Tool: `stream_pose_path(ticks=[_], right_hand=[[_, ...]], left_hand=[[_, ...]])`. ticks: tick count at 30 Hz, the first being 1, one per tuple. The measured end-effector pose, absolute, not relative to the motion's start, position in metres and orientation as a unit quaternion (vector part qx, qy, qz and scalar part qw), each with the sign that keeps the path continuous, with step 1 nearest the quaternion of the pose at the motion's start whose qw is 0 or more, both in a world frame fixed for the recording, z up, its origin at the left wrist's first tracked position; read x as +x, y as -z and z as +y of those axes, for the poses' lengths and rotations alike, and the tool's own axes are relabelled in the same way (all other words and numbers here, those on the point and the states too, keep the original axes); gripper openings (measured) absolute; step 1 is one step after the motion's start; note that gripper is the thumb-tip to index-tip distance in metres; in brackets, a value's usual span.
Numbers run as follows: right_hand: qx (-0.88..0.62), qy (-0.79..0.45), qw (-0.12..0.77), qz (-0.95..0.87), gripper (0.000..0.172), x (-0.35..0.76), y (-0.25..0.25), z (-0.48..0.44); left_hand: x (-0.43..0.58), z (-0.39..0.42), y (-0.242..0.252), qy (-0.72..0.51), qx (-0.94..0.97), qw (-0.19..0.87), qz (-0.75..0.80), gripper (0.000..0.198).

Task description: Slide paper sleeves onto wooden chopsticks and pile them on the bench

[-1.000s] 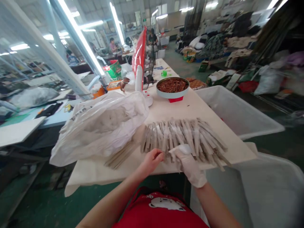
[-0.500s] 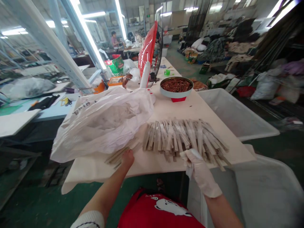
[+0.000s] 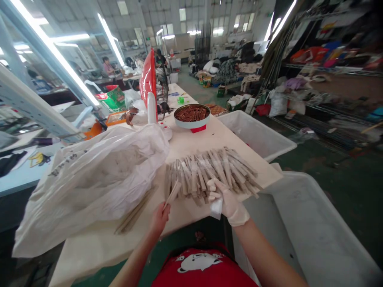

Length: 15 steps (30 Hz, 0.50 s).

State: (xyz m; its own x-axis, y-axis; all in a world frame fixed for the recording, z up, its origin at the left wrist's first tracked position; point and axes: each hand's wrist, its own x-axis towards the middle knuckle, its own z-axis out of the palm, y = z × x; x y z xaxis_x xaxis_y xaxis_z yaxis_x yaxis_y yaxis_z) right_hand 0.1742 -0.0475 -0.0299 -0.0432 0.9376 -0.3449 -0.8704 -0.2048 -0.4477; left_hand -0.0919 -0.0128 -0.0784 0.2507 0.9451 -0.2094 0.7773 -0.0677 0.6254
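A spread pile of thin wooden sticks (image 3: pixel 209 171) lies across the pale table (image 3: pixel 197 143). My bare left hand (image 3: pixel 160 218) is closed round one stick (image 3: pixel 172 194), raised off the table at the pile's left end. My right hand (image 3: pixel 226 199), in a white glove, rests with curled fingers on the pile's near edge, and a bit of white cloth or paper hangs under it. A few loose sticks (image 3: pixel 134 213) poke out from beneath a big white plastic bag (image 3: pixel 89 179) on the left.
A round tin of brown pieces (image 3: pixel 192 115) and a red fan (image 3: pixel 149 85) stand further back. White plastic bins stand to the right (image 3: pixel 257 133) and near right (image 3: pixel 302 235). People work at far tables. Clutter fills the floor on the right.
My left hand went left to the loose sticks by the bag, then came up holding one stick near the pile. The gloved right hand stayed on the pile. My head turned right.
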Motion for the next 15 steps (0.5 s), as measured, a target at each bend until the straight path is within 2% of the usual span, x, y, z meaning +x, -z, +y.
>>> stream_pose_path(ticks=[2, 5, 10, 15], right_hand=[[-0.273, -0.726, 0.628, -0.062, 0.025, 0.171, 0.025, -0.045], [-0.301, -0.713, 0.627, -0.086, 0.031, 0.167, 0.019, -0.043], [-0.366, -0.665, 0.624, -0.186, 0.039, 0.175, 0.011, -0.046], [-0.475, -0.554, 0.616, -0.297, 0.031, 0.174, 0.012, -0.051]], left_hand=[[-0.064, -0.025, 0.046, -0.231, 0.673, 0.463, 0.529, 0.038], [-0.038, -0.036, 0.008, -0.262, 0.647, 0.531, 0.481, 0.036], [-0.033, -0.04, -0.01, -0.234, 0.692, 0.473, 0.493, 0.03], [-0.019, -0.035, -0.016, -0.187, 0.762, 0.365, 0.5, 0.025]])
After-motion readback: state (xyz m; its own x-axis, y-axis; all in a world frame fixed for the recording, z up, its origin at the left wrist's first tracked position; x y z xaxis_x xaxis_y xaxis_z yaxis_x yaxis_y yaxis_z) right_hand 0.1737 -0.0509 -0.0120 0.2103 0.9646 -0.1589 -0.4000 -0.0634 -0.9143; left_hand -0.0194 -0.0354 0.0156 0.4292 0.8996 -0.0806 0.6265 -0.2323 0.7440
